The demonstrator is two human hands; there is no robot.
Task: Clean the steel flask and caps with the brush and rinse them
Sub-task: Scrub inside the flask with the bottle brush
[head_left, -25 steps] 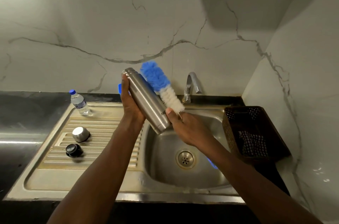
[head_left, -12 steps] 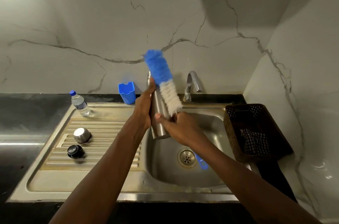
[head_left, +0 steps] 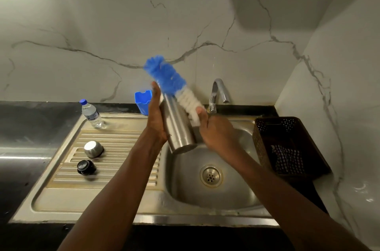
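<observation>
Marble-walled kitchen sink [head_left: 226, 195], head view: the steel flask [head_left: 178, 125] is being gripped by the left hand [head_left: 157, 119] above the basin, its neck now being leaned leftward where half a second earlier it was nearly upright. The brush [head_left: 170, 80], clasped in the right hand [head_left: 216, 133], is being pressed along the flask's side. The steel cap [head_left: 93, 149] and black cap [head_left: 86, 167] are being left unmoved on the drainboard [head_left: 115, 141].
</observation>
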